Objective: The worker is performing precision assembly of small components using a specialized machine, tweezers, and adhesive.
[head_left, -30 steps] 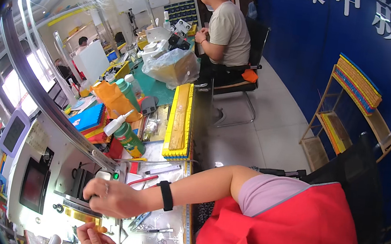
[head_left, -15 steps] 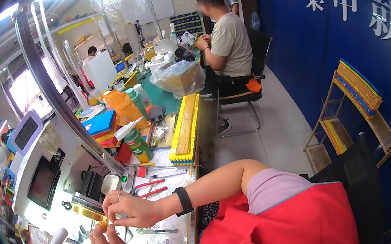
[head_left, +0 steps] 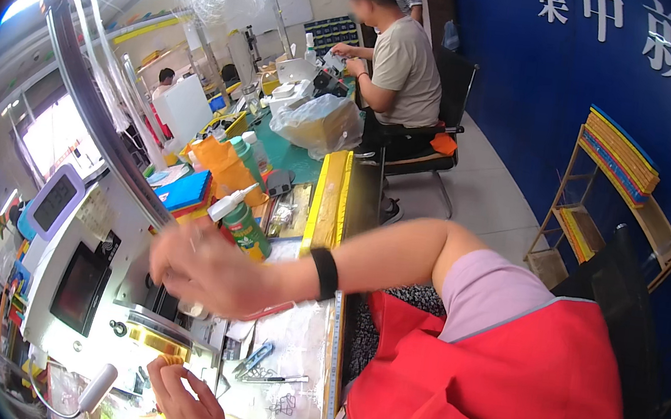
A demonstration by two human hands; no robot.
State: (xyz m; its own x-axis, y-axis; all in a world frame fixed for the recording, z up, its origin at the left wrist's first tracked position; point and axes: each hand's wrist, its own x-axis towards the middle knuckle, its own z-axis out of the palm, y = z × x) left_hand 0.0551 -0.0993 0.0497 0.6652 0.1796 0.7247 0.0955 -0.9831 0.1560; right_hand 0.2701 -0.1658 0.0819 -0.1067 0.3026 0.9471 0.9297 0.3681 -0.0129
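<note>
The blurred right hand is raised before the grey machine; its grip cannot be told. A small yellow piece is pinched by the left hand.

Right hand outstretched, blurred; left hand curled low.

Green squeeze bottle, clear plastic bag (behind), wooden shelf.

A deep blue wall with raised white characters runs down the right, a slanted wooden rack of yellow and blue trays stands on the pale grey floor, a bright window glows left, and 1 black office chair sits by the long cluttered workbench.
</note>
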